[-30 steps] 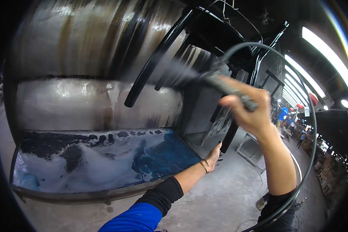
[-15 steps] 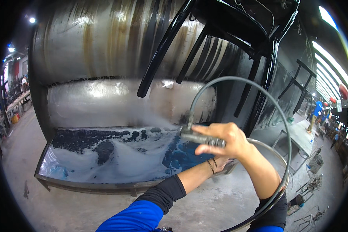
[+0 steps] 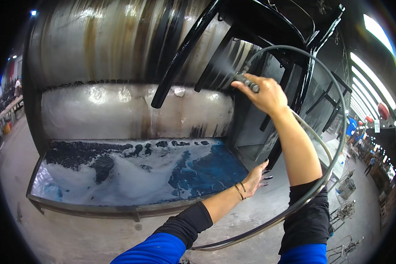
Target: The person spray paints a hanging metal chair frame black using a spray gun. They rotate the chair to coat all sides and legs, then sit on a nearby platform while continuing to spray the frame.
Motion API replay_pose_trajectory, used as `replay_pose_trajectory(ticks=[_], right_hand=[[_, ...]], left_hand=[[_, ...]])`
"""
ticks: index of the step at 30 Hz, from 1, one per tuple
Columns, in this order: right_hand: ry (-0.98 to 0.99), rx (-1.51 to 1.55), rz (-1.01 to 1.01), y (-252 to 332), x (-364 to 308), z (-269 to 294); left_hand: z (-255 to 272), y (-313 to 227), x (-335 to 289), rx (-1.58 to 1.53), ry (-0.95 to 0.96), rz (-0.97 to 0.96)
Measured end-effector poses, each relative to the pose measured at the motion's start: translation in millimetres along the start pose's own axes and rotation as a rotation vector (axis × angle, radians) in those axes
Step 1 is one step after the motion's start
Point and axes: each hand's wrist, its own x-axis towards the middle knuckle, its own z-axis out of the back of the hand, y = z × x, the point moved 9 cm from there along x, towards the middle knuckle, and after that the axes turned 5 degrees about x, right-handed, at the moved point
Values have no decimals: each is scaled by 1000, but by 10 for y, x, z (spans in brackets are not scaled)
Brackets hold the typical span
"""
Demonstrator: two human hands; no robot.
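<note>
My right hand [image 3: 268,97] is wrapped round a small metal spray gun [image 3: 250,82], raised in front of a glossy black chair [image 3: 268,33]. Pale mist leaves the nozzle toward the upper left, by one of the chair legs [image 3: 215,61]. The chair hangs at the top with its legs slanting down. A grey hose [image 3: 339,94] loops from the gun over my right forearm. Lower down, my left hand [image 3: 253,179] is open, its fingers spread and fingertips dark, close to the bottom end of a black chair post [image 3: 275,154]; whether they touch is unclear.
Behind the chair stands a streaked metal booth wall [image 3: 97,110]. Below it lies a trough with a metal rim [image 3: 97,212], holding dark blue liquid [image 3: 207,169] and white foam. Another black chair frame [image 3: 328,103] hangs at right, and people and stands are farther off.
My right hand has risen with the spray gun from above the trough to the chair legs. My left hand, partly hidden before, now shows with fingers spread. The view has shifted slightly.
</note>
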Motion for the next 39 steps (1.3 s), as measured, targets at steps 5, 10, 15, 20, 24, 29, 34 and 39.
replay_pose_trajectory(ticks=[5,10,15,20,24,29,34,39], right_hand=[[319,42,-86,116,-39,-729],[109,279,-257,-22,-122,-614],[-278,455,-325,-343,-430,170],[-362,83,-319,-500,-964,1101],[-100,-352,-102,-289,-1038,1144],[499,-306,-538,-625,-1021,358],[459,-178,-568,-585,-891,271],[19,-151,-531,-538,-1023,1434]], left_hand=[[-12,75,226,-31,44,2],[-12,161,584,-23,84,37],[-38,173,809,-43,102,69],[-77,118,894,6,166,69],[-114,151,1019,-4,215,66],[-124,282,1117,-80,186,85],[-121,320,1140,-137,173,95],[-146,284,1106,-123,208,81]])
